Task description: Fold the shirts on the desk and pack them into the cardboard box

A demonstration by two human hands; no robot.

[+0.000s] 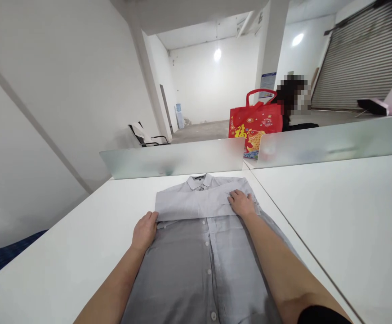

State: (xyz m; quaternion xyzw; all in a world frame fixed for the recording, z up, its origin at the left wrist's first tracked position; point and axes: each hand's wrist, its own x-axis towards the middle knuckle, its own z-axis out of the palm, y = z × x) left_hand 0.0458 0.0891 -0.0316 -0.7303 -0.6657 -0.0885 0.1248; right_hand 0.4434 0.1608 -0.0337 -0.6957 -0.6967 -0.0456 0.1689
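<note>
- Head view: light-gray button-up shirt (185, 261) front up on white table (81, 243), collar (199, 181) at far end, hem end toward camera.
- Sleeve (189, 204) lies crosswise over the chest, just below collar; button row runs down the front.
- Left hand (145, 231): at shirt's left edge, fingertips touching sleeve's left end; fingers close together, can't tell if pinching.
- Right hand (242, 202): on top of sleeve near shirt's right side, fingers lightly bent; can't tell if any cloth is gripped.
- Frosted divider (175, 158) just beyond collar; red fish-print bag (256, 123) right of it, at gap between panels.
- Behind bag: another person (288, 99), partly hidden.
- Background: chair (145, 135) left, roller shutter (361, 58) right.
</note>
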